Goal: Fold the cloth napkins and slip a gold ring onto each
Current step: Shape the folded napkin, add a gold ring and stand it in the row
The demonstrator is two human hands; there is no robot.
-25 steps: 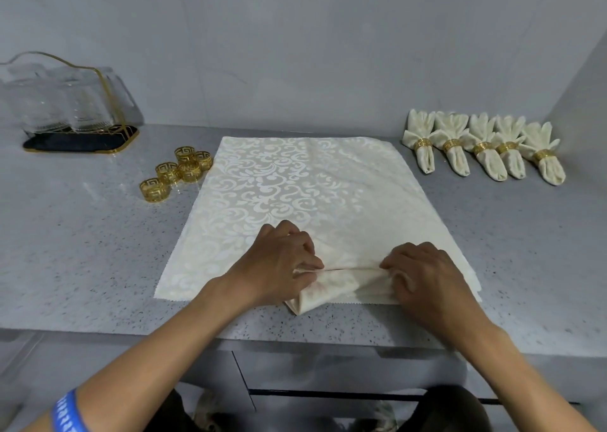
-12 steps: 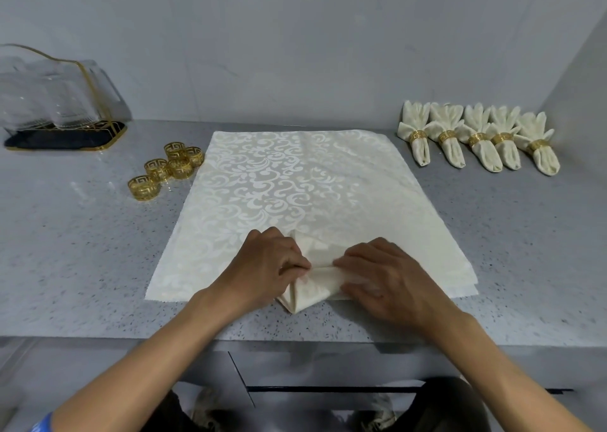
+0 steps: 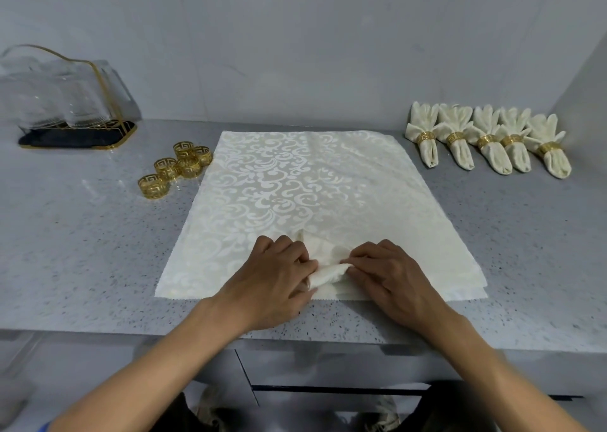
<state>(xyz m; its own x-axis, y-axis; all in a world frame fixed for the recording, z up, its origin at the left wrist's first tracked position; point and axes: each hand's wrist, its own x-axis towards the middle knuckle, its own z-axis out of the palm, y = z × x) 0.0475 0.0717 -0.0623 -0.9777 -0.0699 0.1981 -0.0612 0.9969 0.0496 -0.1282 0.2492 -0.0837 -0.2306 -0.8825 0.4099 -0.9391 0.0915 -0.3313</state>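
- Hands meet at the near edge of a speckled grey stone counter (image 3: 82, 251), both lying on cloth.
- Left hand (image 3: 272, 277) has its fingers curled round one end of a small rolled cream napkin (image 3: 328, 274), knuckles up, fingertips tucked against the roll.
- Right hand (image 3: 391, 274) pinches the other end of that roll between thumb and bent fingers, so the bundle sits between the two hands, touching both.
- Under both hands lies a stack of flat cream damask napkins with a scroll pattern (image 3: 305, 188), spreading beyond the fingertips toward the wall; layered edges show just right of the right hand.
- Beyond and to the left of the left hand, well apart from it, stand five loose gold openwork napkin rings (image 3: 177, 169) in a cluster, just beside the stack's far left edge.
- Farther off on that side sits a clear holder with gold trim on a dark base (image 3: 65, 109), its contents blurred.
- Beyond and to the right of the right hand, well apart, lie five finished cream napkins with gold rings (image 3: 486, 139) side by side in a row, fanned ends toward the wall.
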